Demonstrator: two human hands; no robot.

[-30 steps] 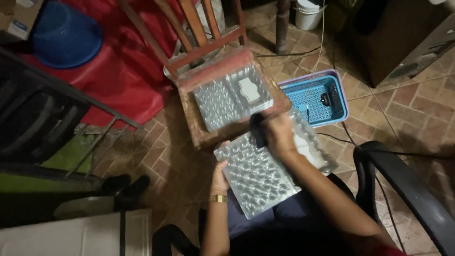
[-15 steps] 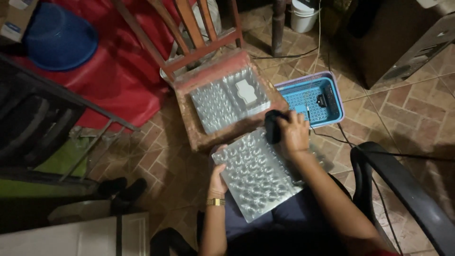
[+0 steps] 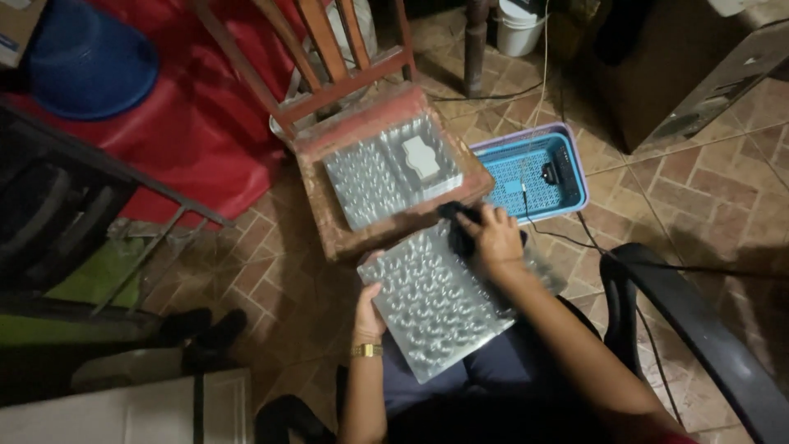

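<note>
Head view: clear plastic blister tray [image 3: 436, 304] lies across the lap. Left hand [image 3: 367, 316] grips its near-left edge, fingers curled under. Right hand [image 3: 491, 234] presses a dark object [image 3: 457, 226] at the tray's far corner, fingers closed round it, just beside the wooden chair [image 3: 362, 164] and the blue basket [image 3: 534, 173].

Clear blister tray [image 3: 431, 308] tilted across lap; dark object [image 3: 457, 228] at far corner.

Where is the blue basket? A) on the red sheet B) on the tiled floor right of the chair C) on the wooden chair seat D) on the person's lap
B: the blue basket sits on the tiled floor, beside the wooden chair.
</note>
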